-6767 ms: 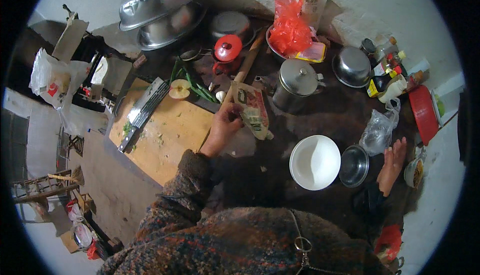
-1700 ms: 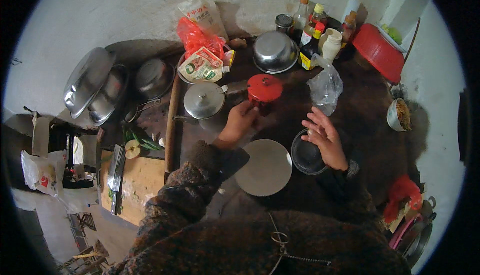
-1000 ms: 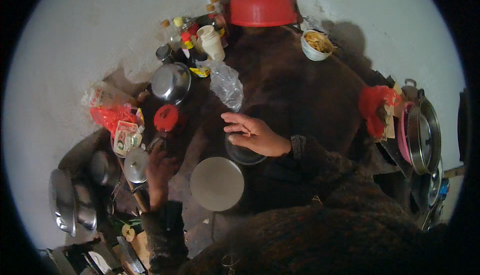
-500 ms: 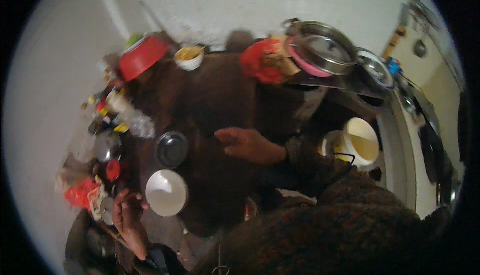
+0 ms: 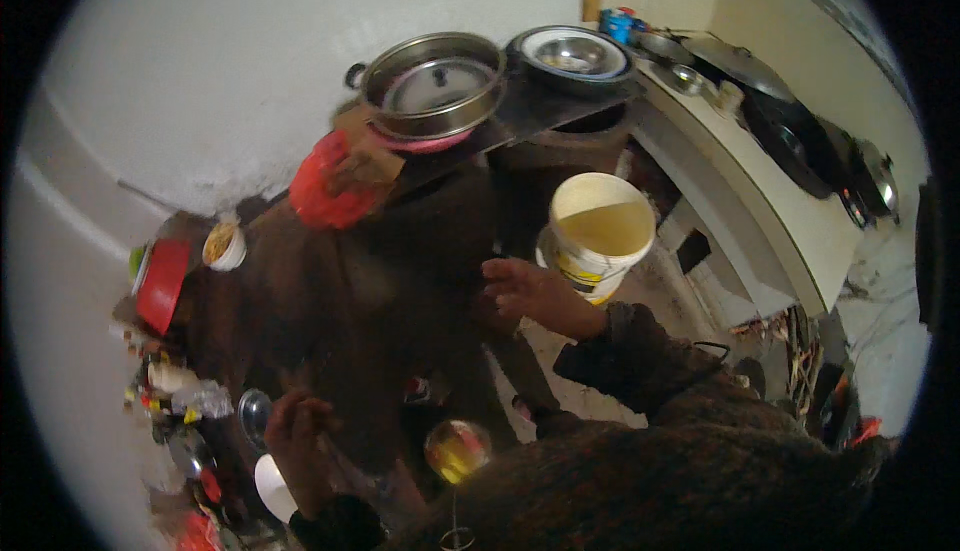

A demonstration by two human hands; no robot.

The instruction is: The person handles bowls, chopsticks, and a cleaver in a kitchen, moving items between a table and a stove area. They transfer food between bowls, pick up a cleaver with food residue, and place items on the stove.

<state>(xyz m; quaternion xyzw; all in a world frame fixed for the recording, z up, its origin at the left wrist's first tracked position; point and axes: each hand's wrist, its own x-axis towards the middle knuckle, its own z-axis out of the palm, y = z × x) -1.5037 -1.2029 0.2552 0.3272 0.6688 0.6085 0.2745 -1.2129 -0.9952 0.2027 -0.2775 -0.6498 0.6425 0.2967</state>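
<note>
My right hand point(image 5: 545, 296) hovers over the dark brown table point(image 5: 400, 281), its fingers loosely stretched and holding nothing. Just beyond its wrist, on the floor side, stands a white-and-yellow bucket point(image 5: 605, 226), its inside showing pale yellow. Lower left, my left hand point(image 5: 303, 441) is raised with fingers apart and no object visible in it; it is in shadow and a little blurred. Beside that hand sit a small metal bowl point(image 5: 254, 419) and a white bowl point(image 5: 274, 486), the latter partly covered by the hand.
A lidded steel pot point(image 5: 435, 86) rests on a pink basin beside a red plastic bag point(image 5: 335, 186). Nested basins point(image 5: 575, 56) stand to its right. On the left are a red basin point(image 5: 163, 286) and a bowl of food point(image 5: 224, 246). A pale counter point(image 5: 760, 191) holds pans.
My view has swung to the right, so the table things sit farther left and more counter shows. My right hand now appears close to the bucket; both hands stay empty.
</note>
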